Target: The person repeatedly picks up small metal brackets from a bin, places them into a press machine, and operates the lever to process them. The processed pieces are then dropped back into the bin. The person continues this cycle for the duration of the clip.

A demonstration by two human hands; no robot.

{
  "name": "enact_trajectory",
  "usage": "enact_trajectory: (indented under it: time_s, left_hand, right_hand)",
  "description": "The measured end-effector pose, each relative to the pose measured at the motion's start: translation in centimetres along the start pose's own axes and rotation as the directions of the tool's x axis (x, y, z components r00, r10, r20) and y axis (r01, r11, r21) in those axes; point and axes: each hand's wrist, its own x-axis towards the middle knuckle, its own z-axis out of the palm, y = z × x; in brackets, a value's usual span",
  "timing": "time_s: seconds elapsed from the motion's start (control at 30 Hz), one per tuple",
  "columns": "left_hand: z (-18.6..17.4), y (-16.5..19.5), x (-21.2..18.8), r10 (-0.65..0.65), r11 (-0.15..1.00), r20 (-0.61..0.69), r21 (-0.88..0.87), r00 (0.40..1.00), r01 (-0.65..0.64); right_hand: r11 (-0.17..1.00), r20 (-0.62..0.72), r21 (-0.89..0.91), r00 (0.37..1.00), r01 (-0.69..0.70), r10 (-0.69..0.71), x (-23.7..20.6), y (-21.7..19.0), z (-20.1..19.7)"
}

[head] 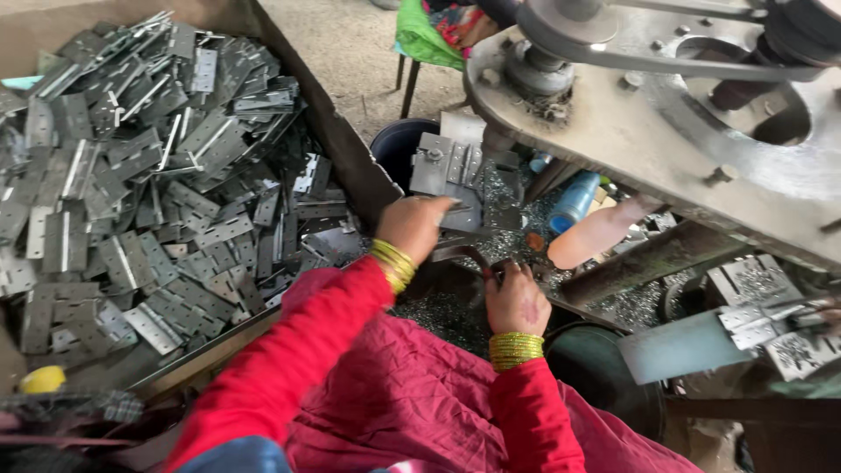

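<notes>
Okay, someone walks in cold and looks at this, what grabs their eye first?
The heap of grey metal hinges filling the bin on the left. Then the bright red sleeves with yellow bangles, the left hand and right hand working under the big machine plate at upper right.

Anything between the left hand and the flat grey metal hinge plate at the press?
Nothing visible. The left hand already rests on the flat grey metal hinge plate; the right hand sits apart, lower, gripping a dark curved handle.
</notes>
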Motion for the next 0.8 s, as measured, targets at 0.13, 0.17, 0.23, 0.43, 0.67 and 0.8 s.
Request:
enact_trajectory:
  time_s: [0.13, 0.17, 0.23, 0.43, 0.67, 0.8]
  left_hand:
    - [5.9, 3.6, 1.0, 0.392, 0.822, -0.113, 0.490, 0.913, -0.292]
    - [6.8, 3.6, 1.7, 0.248, 0.870, 0.006, 0.438, 0.969, -0.225]
    - [8.1, 2.7, 4.1, -0.032, 0.923, 0.267, 0.377, 0.963, -0.074]
    - [9.5, -0.2, 5.5, -0.186, 0.982, -0.211, -0.004, 0.960, 0.189]
    - [8.0, 3.6, -0.5, -0.069, 0.832, 0.184, 0.553, 0.980, -0.045]
    - [8.4, 3.9, 1.5, -0.159, 0.873, 0.356, 0.486, 0.921, -0.038]
  right_hand:
    - [0.999, 0.089, 0.027, 0.995, -0.046, 0.044, -0.8, 0.4, 0.0]
    - [0.998, 0.099, 0.035, 0.994, -0.047, 0.044, -1.0, 0.6, 0.1]
    - [0.997, 0.126, 0.035, 0.990, -0.075, 0.070, -1.2, 0.7, 0.4]
    - [0.990, 0.220, 0.061, 0.969, -0.128, 0.112, -1.4, 1.3, 1.2]
    - [1.000, 0.370, -0.019, 0.929, 0.015, -0.007, -0.3, 1.3, 1.6]
    - [0.996, 0.454, -0.059, 0.891, 0.067, -0.033, 1.8, 1.5, 1.9]
